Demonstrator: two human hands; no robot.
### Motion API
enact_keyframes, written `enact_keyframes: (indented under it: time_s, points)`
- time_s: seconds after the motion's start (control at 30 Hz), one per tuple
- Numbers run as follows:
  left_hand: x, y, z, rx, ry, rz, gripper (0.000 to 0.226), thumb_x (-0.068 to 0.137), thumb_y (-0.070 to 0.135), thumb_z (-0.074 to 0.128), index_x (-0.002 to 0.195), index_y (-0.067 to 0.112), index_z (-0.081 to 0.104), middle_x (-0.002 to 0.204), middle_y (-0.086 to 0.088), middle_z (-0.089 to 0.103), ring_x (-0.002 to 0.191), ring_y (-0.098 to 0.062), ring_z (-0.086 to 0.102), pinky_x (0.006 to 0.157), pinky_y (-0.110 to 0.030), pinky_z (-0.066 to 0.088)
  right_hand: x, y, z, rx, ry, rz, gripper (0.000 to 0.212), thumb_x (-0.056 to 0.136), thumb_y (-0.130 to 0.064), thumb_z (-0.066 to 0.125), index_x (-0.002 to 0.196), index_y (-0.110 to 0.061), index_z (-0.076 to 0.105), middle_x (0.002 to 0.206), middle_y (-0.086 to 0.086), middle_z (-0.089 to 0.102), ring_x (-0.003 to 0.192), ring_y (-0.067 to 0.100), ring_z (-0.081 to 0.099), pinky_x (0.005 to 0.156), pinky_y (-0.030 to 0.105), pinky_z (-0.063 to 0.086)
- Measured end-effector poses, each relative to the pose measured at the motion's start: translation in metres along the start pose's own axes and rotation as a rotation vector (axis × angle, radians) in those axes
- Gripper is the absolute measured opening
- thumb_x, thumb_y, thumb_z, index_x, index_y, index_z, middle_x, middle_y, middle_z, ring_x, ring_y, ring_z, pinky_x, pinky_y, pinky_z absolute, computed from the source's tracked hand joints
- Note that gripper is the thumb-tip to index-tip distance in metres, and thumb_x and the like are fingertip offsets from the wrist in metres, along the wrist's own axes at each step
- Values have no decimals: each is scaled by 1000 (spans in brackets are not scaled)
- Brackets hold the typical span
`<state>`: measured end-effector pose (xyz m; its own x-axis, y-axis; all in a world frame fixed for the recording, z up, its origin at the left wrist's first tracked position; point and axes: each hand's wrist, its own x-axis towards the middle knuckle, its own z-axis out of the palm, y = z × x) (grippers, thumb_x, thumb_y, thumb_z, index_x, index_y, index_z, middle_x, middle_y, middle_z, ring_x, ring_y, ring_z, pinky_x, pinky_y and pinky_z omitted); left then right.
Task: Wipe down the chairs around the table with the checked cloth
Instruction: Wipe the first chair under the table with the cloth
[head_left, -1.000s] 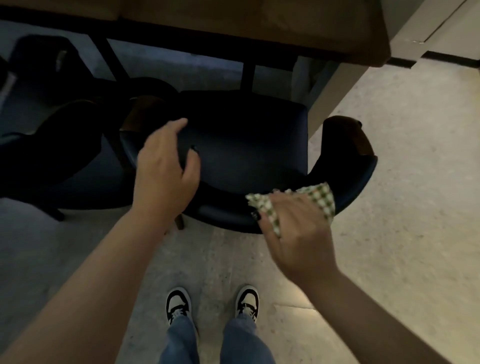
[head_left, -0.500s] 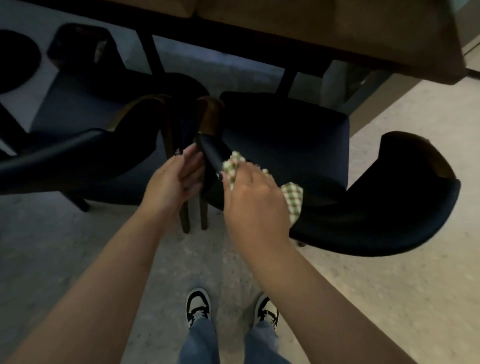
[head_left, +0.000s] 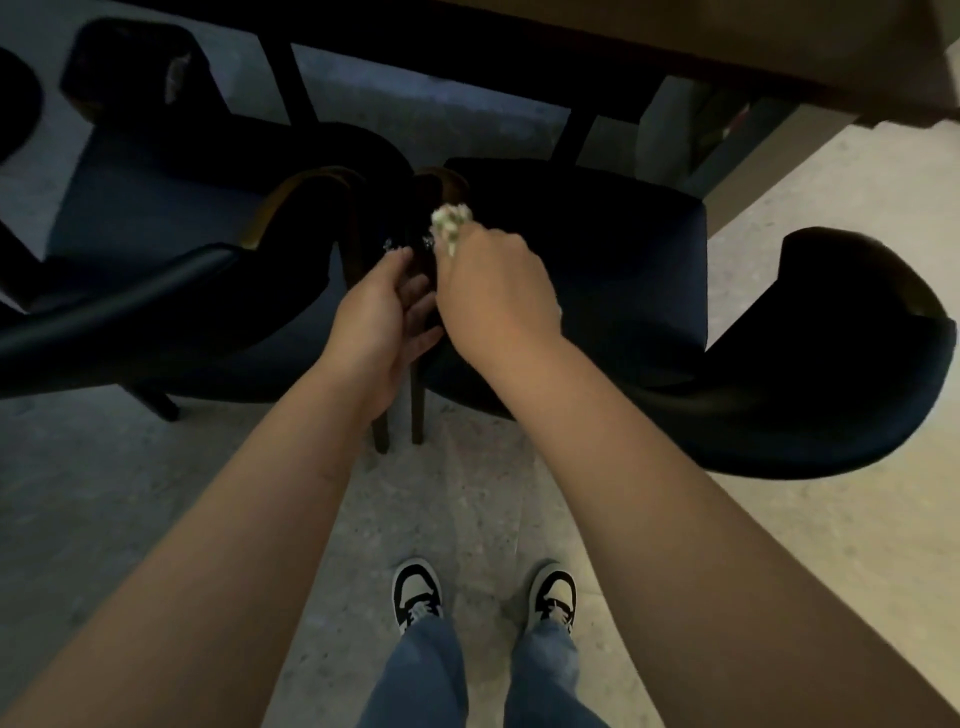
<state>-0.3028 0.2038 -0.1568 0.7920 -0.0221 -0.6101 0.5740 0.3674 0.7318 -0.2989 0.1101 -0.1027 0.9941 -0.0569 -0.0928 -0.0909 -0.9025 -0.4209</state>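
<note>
My right hand pinches the bunched checked cloth against the navy chair's armrest; my left hand grips that armrest beside it.

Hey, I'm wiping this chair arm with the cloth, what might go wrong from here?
The left hand sits in the narrow gap between the two chairs, so its fingers might get pinched if the right chair shifts. The checked cloth is bunched small in the right hand, so it may miss patches.
</note>
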Motion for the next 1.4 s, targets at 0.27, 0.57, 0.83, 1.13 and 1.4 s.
enact_keyframes:
  time_s: [0.27,0.57,0.83,1.13,1.4]
  points:
    - [15,39,45,124,136,-92,33,95,38,47,120,19,57,104,-9,66,95,-29,65,85,-42,55,-53,48,-33,72,-152,-81,27,100,-28,41,112,-10,58,103,6,61,85,20,56,68,29,39]
    - [39,28,69,618,369,122,42,101,31,34,124,5,59,116,-14,62,98,-29,59,80,-32,43,-35,56,-33,216,-264,-17,21,99,-23,41,100,-9,56,99,7,59,87,21,56,68,32,41]
    - [41,27,70,767,425,172,40,101,33,34,114,9,63,94,-10,64,79,-23,59,59,-27,38,42,83,10,400,-545,215,36,99,-26,36,69,-16,52,76,6,55,76,27,52,58,31,33]
    - [39,33,77,1024,479,154,35,101,36,31,112,15,57,83,-1,52,69,-17,48,72,-32,37,70,112,59,440,-741,410,50,99,-39,34,119,-2,61,115,16,60,87,23,58,65,26,37]
    - [35,37,79,1022,474,127,38,101,37,30,115,13,57,98,-8,58,88,-28,56,77,-35,43,65,124,59,607,-673,318,27,99,-30,42,87,-13,59,80,2,59,61,5,50,41,8,34]
